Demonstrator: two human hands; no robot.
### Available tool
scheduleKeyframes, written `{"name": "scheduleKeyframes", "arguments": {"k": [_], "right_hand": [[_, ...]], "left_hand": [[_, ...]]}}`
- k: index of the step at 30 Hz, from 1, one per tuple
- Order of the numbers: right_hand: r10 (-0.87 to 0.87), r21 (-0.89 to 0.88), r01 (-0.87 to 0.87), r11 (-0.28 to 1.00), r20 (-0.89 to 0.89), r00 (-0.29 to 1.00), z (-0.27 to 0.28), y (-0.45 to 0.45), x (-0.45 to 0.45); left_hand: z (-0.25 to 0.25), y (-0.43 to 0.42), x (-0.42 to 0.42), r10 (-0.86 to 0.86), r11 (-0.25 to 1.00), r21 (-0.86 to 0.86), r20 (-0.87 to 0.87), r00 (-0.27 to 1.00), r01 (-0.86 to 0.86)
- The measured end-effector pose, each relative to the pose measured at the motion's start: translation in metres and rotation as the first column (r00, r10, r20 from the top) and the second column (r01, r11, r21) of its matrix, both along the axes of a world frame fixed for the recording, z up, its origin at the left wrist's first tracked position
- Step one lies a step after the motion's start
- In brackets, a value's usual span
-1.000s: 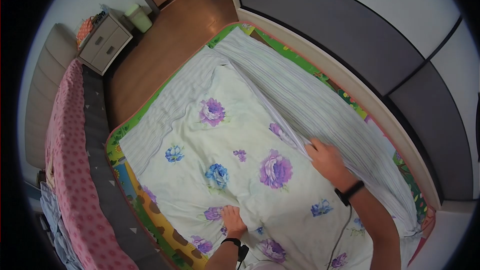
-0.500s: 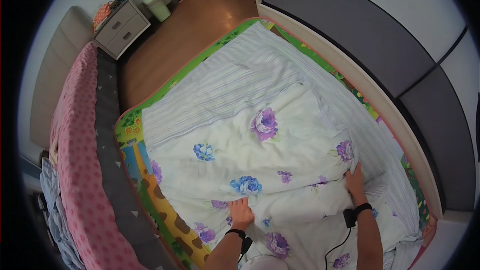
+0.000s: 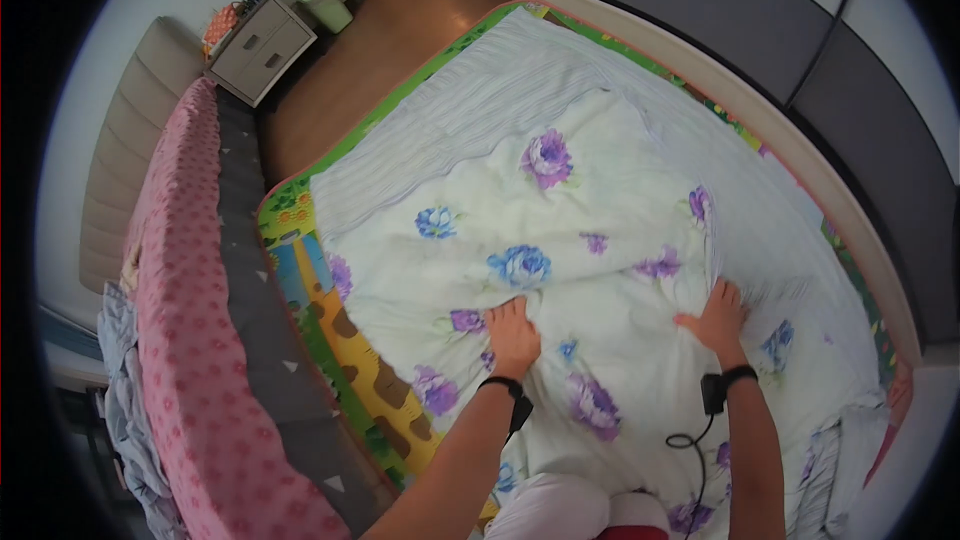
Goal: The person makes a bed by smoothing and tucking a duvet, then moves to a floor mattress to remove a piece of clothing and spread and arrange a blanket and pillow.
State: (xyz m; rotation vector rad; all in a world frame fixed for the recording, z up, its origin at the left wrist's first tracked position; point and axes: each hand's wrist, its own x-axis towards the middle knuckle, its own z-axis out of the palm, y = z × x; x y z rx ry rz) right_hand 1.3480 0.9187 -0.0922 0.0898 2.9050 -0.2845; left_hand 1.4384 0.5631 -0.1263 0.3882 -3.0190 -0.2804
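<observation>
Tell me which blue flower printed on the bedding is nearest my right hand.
The blue flower just right of your right hand, the rightmost blue one; the other visible blue flowers lie farther off, to the hand's left.

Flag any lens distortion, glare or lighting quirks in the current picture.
Head view: wide-angle distortion bows the long, smooth grey panel at upper right, and black vignetting fills the corners; head view: soft glare on the brown wooden floor, near the top; head view: diffuse light on the white flower-printed fabric quilt, its blue and purple blooms readable.
</observation>
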Motion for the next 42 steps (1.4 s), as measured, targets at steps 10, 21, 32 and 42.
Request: {"name": "scheduleKeyframes", "arguments": {"k": [10,21,32,42], "right_hand": [[-0.064,-0.054,0.070,0.996,0.107,0.992,0.000,-0.002,-0.007],[-0.060,-0.001,0.060,0.998,0.105,0.993,-0.011,-0.001,-0.017],[0.099,-0.047,-0.088,0.995,0.373,0.923,0.026,0.036,-0.086],[0.290,-0.050,-0.288,0.956,0.057,0.955,0.015,-0.080,-0.178]], "left_hand": [[0.057,-0.145,0.116,0.682,0.659,0.674,-0.350,0.642,-0.332],[-0.051,-0.151,0.121,0.860,0.445,0.249,0.148,0.488,-0.860],[-0.166,-0.163,0.132,0.889,0.423,-0.703,0.201,0.411,-0.572],[-0.166,-0.155,0.144,0.903,0.319,-0.729,0.039,0.429,-0.605]]}}
